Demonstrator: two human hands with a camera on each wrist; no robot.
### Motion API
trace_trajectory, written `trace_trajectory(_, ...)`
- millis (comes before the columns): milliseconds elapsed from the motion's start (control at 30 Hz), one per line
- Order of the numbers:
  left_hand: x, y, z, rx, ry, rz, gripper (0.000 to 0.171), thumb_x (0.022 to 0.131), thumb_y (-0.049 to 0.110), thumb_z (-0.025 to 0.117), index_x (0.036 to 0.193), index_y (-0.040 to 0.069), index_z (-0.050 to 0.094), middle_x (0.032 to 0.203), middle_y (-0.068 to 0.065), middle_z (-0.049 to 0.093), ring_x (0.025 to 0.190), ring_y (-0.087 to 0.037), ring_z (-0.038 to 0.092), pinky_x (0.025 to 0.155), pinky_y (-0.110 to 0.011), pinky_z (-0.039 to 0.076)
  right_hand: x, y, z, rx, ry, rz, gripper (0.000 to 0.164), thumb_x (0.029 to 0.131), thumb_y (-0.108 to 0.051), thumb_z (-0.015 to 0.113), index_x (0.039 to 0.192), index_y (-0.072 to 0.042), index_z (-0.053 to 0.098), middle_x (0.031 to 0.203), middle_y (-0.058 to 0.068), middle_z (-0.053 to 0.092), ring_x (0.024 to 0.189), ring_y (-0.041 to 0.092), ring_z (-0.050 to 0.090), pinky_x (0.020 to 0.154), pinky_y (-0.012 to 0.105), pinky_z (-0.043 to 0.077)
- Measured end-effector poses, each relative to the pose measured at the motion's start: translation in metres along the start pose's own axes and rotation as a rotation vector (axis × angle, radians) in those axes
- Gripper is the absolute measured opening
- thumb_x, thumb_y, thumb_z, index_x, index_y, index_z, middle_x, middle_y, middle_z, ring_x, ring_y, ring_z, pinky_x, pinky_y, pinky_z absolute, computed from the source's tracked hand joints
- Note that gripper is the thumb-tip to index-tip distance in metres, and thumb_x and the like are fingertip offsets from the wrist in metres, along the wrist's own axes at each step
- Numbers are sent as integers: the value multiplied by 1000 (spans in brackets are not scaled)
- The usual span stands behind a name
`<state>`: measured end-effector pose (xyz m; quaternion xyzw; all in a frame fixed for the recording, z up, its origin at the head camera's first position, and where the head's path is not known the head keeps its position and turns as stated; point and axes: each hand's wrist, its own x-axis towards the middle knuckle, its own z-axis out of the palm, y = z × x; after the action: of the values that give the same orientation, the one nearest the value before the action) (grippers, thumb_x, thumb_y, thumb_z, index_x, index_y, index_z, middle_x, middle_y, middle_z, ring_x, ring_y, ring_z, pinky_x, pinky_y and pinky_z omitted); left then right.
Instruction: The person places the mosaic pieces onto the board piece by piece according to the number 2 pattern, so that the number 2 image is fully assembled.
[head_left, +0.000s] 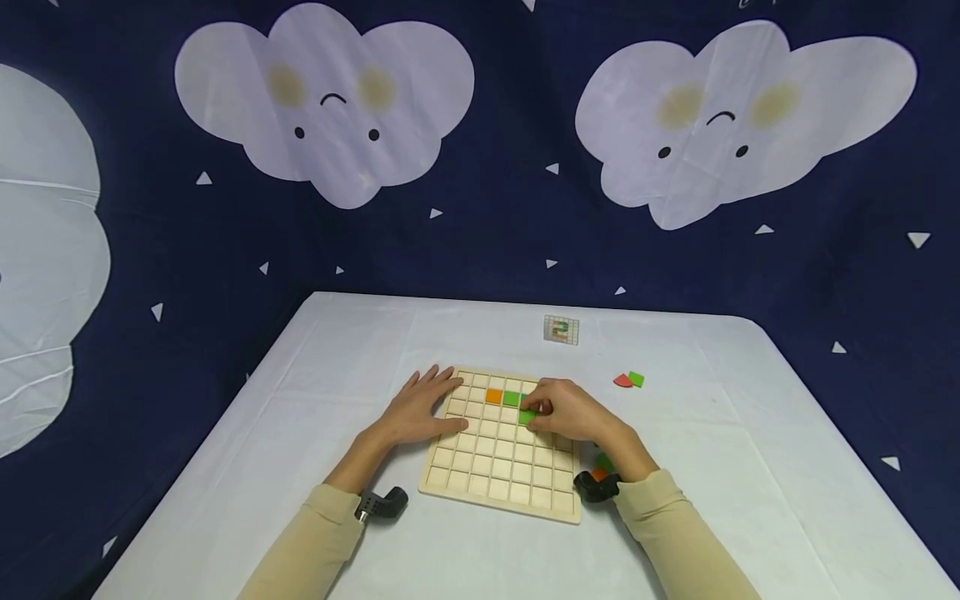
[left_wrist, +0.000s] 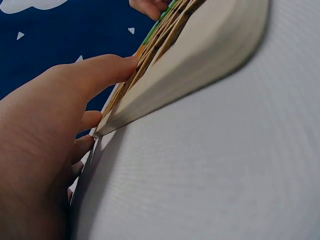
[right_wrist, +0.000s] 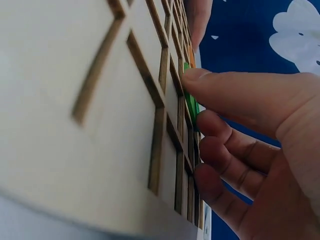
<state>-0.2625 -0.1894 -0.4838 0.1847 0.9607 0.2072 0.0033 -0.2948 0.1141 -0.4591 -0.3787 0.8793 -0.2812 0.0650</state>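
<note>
A pale wooden grid board (head_left: 480,471) lies flat on the table, split into square cells by thin ridges. An orange tile (head_left: 493,397) and a green tile (head_left: 511,399) sit side by side in one of its upper rows. My left hand (head_left: 417,410) rests at the board's left edge, fingers spread and thumb on the surface. My right hand (head_left: 572,408) is over the upper right of the board, its thumb and curled forefinger pinching another green tile (head_left: 527,417) at a cell. In the right wrist view, the thumb touches green (right_wrist: 191,100); a further piece beneath the fingers is mostly hidden.
A small card with a coloured grid pattern (head_left: 561,330) stands behind the board. A red rounded piece (head_left: 623,381) and a green piece (head_left: 636,379) lie at the right. Green and orange pieces (head_left: 604,461) are partly hidden beneath my right wrist. White cloth covers the table (head_left: 360,333).
</note>
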Motion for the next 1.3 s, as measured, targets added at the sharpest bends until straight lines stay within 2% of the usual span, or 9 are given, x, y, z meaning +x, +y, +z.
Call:
trace_trajectory(200,0,0,0,0,-5,2,83,80,65,61,147,20,41,156,0,26,145,-21,11,117,-40,2,-6,2,-8,22,28,13,25,82,-18,78,106,-11,74,88,-5,62,75,10,55,65,28,50)
trace_trajectory(500,0,-1,0,0,3,9,83,80,65,61,147,19,42,156,-1,26,145,-22,12,117,-41,3,-24,15,-24,7,68,70,18,86,-10,70,104,-10,74,85,-8,60,71,11,53,57,27,48)
trace_trajectory(733,-1,0,-2,-7,5,17,83,81,64,61,147,18,42,156,-2,27,145,-23,13,117,-42,4,-40,25,-33,25,63,106,22,85,-5,67,107,-8,73,88,-5,62,72,14,53,55,27,47)
trace_trajectory(1300,0,0,-1,-8,3,11,83,81,65,60,147,18,42,156,-2,27,145,-23,12,117,-42,4,-73,46,-45,-3,12,162,27,79,-1,70,104,-11,73,88,-6,63,73,12,52,60,25,47)
